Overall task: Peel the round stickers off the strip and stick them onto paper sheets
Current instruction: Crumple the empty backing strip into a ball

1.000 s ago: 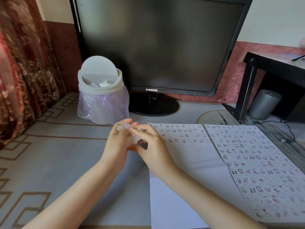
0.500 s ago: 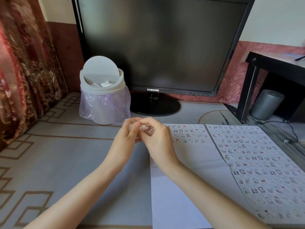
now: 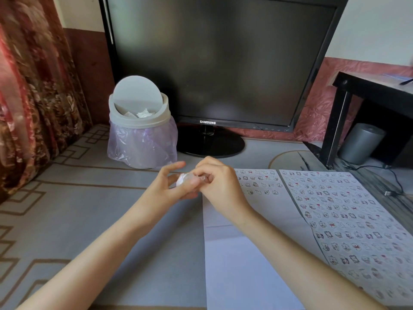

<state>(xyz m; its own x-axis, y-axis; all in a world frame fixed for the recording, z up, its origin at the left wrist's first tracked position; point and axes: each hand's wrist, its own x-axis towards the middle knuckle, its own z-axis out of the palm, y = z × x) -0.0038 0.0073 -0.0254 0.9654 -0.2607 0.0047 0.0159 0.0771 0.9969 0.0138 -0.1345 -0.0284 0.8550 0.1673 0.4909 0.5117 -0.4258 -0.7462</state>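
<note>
Glossy clear strip [image 3: 186, 179]; matt white paper sheets [image 3: 234, 265]; smooth plastic bin [image 3: 139, 117], thin crinkled lilac liner [image 3: 143, 146]; glossy black monitor bezel [image 3: 312, 70]; matt patterned cloth surface [image 3: 67, 209].

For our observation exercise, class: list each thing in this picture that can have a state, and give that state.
Monitor: off, screen dark.
Bin: lid tipped open, scraps inside, lined with a bag.
Strip: held above the table between both hands.
Left hand: holds the strip, forefinger out.
Right hand: pinches the strip.
Left sheet: stickers in the top rows only, the rest bare.
Right sheet: covered with stickers.
</note>
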